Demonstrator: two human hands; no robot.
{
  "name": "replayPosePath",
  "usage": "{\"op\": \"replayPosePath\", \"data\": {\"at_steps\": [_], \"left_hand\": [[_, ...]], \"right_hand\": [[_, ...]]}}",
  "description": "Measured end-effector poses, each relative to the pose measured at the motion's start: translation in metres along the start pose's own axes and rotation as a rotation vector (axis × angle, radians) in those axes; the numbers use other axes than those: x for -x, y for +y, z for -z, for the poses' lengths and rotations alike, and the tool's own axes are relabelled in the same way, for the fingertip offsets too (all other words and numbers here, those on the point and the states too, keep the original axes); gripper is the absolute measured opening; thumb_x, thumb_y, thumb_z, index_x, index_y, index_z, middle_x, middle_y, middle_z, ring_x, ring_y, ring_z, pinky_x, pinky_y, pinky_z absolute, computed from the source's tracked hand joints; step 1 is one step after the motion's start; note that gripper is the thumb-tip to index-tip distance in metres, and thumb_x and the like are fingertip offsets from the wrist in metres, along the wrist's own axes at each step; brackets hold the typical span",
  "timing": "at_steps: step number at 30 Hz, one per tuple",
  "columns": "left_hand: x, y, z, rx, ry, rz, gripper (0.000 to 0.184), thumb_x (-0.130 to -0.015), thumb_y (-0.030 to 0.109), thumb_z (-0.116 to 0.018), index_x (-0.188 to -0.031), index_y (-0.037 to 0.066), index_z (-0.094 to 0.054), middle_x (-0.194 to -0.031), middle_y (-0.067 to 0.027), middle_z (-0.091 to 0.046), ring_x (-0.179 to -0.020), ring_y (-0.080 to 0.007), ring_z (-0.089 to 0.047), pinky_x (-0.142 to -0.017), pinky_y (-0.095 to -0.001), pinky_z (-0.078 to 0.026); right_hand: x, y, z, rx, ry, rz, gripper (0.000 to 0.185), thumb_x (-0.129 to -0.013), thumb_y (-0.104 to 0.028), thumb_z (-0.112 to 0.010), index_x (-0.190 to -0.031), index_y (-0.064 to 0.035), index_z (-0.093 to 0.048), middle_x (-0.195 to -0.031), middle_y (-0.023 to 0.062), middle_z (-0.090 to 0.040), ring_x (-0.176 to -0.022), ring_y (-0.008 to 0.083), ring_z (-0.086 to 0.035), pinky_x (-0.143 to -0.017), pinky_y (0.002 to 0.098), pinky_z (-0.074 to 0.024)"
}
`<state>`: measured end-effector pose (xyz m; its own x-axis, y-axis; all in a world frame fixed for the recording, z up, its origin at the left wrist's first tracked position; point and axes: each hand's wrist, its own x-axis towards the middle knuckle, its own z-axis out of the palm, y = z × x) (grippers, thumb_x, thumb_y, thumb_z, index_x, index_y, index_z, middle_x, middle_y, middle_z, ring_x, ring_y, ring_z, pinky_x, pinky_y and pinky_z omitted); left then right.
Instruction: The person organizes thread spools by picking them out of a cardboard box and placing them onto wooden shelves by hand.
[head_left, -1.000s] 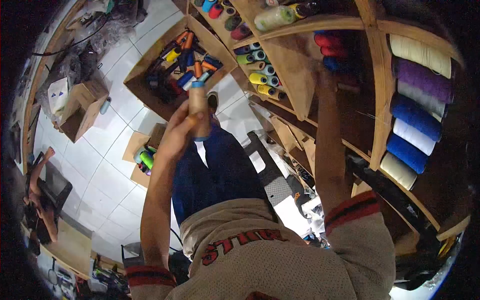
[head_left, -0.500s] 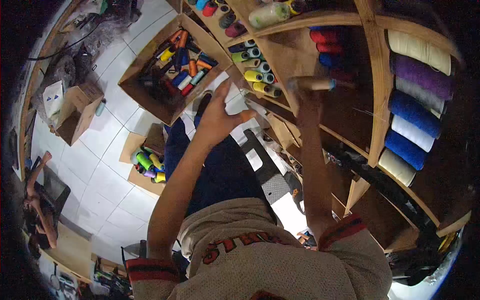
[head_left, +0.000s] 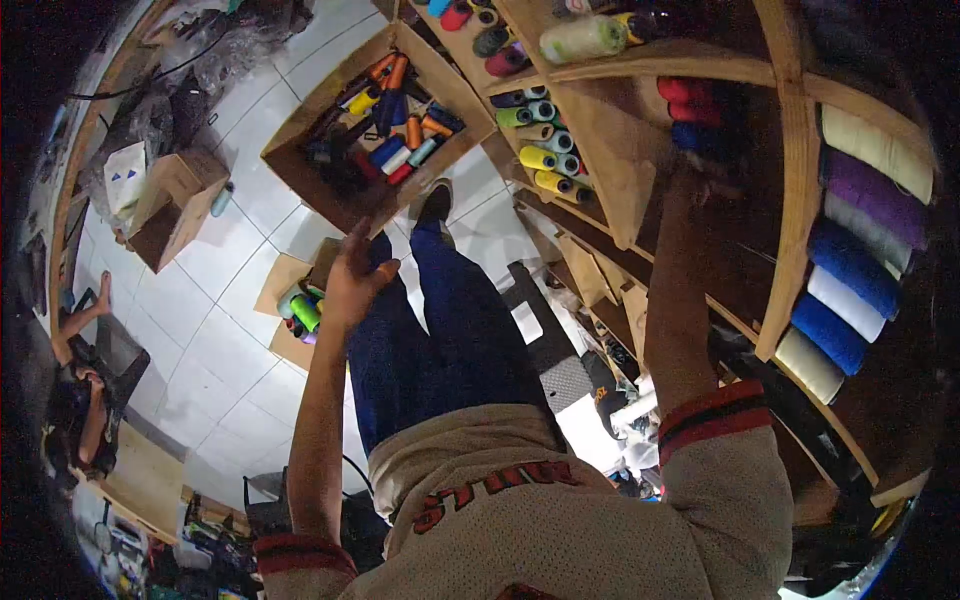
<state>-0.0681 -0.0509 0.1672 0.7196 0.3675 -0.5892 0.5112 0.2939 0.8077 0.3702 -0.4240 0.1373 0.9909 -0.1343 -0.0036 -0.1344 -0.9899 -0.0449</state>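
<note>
My left hand point(head_left: 358, 280) is in mid-air over my leg, its thumb apart from the fingers and nothing in it. Below and ahead of it stands a large cardboard box point(head_left: 330, 205) with cones and tubes of thread in orange, blue, red and white. My right hand point(head_left: 700, 180) reaches into a dark shelf compartment, just below a blue thread cone point(head_left: 700, 137) and red thread cones point(head_left: 690, 100). Shadow hides its fingers, so whether a spool is in them does not show.
Wooden shelving point(head_left: 795, 200) runs along the right, with cream, purple, grey, blue and white thread cones. Yellow and green cones point(head_left: 538, 157) fill a nearer compartment. A smaller carton of cones point(head_left: 290, 345) and an open box point(head_left: 175, 215) stand on the tiled floor. Another person point(head_left: 90, 400) is at far left.
My right hand has moved right and deeper into the compartment; the tan spool seen at it earlier is no longer visible. My left hand has moved left and down, away from the shelf.
</note>
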Motion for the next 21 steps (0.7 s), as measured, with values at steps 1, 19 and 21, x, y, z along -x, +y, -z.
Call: {"op": "replayPosePath", "data": {"at_steps": [1, 19, 21], "left_hand": [[0.001, -0.007, 0.001, 0.018, 0.021, -0.011, 0.073, -0.074, 0.010, -0.069, -0.133, -0.005, -0.029, -0.130, -0.0201, -0.042, -0.123, -0.0245, -0.039, -0.104, -0.0333, -0.028], [-0.196, -0.155, 0.050, -0.556, 0.024, 0.063, 0.032, -0.075, 0.016, -0.061, -0.102, 0.000, -0.056, -0.091, -0.0250, -0.060, -0.092, -0.0367, -0.058, -0.077, -0.0434, -0.047], [-0.268, -0.219, 0.052, -0.637, -0.027, 0.110, 0.037, -0.075, 0.019, -0.062, -0.106, 0.000, -0.054, -0.095, -0.0257, -0.059, -0.093, -0.0372, -0.057, -0.076, -0.0451, -0.047]], "right_hand": [[-0.002, 0.001, -0.002, 0.028, -0.009, 0.005, 0.028, -0.087, -0.020, -0.054, -0.110, -0.0045, -0.055, -0.103, 0.0096, -0.060, -0.093, 0.0186, -0.057, -0.078, 0.0301, -0.0466], [0.280, -0.234, -0.172, -0.511, -0.952, 0.593, 0.031, -0.077, -0.008, -0.062, -0.107, -0.0036, -0.058, -0.087, 0.0089, -0.064, -0.085, 0.0202, -0.061, -0.075, 0.0324, -0.0484], [0.263, -0.243, -0.280, -0.428, -1.017, 0.866, 0.030, -0.077, -0.006, -0.058, -0.106, -0.0040, -0.058, -0.086, 0.0109, -0.064, -0.086, 0.0244, -0.062, -0.074, 0.0333, -0.0483]]}}
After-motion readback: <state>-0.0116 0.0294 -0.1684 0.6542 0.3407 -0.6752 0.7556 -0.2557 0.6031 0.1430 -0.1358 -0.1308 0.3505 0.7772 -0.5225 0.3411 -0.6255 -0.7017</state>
